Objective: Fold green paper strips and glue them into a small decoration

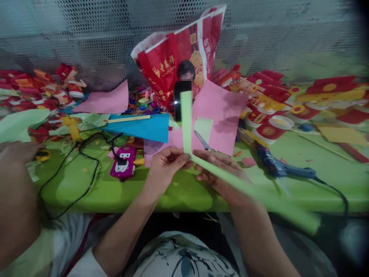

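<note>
My left hand (pixel 170 163) pinches a light green paper strip (pixel 186 123) between thumb and fingers near its bend. One arm of the strip stands upright, away from me; the other runs down to the right across my right hand (pixel 223 171), its far end blurred. The fingers of my right hand are curled at the bend, partly hidden by the strip. Just beyond them the blades of a pair of scissors (pixel 204 141) point away to the left; whether my right hand touches their handles cannot be seen. Pink paper sheets (pixel 221 111) lie behind both hands.
A purple power socket (pixel 123 162) with a black cord sits to the left. A blue glue gun (pixel 284 167) lies to the right. A red bag (pixel 175 65) and a phone (pixel 178 100) stand behind. Paper crafts (pixel 268 127) crowd both sides. Another person's arm (pixel 19 200) is at left.
</note>
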A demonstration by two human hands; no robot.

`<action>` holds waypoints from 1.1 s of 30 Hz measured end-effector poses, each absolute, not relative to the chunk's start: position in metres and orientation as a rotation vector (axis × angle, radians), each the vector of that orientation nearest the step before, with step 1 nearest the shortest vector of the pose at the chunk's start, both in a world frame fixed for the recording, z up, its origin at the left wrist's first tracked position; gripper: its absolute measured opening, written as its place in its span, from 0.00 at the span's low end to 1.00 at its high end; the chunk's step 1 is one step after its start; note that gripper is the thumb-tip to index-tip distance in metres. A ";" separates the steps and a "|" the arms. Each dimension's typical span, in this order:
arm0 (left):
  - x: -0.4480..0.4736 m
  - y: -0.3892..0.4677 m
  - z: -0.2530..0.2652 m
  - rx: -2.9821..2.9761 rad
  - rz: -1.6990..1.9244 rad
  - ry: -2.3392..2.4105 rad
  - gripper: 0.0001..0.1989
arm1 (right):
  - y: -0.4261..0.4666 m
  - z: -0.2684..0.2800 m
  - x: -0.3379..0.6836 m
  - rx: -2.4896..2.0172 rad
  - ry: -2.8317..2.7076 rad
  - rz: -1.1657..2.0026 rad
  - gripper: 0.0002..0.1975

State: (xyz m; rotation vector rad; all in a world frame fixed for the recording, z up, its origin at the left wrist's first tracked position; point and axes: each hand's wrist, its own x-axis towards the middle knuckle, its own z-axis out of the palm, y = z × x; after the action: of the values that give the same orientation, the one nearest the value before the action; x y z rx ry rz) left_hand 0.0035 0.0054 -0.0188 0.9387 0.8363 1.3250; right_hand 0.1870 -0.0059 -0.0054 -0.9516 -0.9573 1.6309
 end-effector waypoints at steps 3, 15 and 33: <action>0.002 0.005 -0.019 0.842 1.329 0.811 0.17 | -0.011 -0.009 0.175 -0.964 -1.082 1.418 0.16; 0.021 -0.005 -0.011 0.632 1.341 0.751 0.15 | -0.009 -0.015 0.160 -1.118 -1.213 0.944 0.12; 0.013 0.007 -0.020 0.699 1.320 0.810 0.08 | 0.013 -0.017 0.169 -1.074 -1.275 1.194 0.15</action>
State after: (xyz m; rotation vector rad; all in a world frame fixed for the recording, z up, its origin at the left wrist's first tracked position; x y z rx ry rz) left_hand 0.0131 0.0068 -0.0199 0.6991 0.8100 1.3202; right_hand 0.1687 0.0135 -0.0166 -1.0737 -1.2755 1.1944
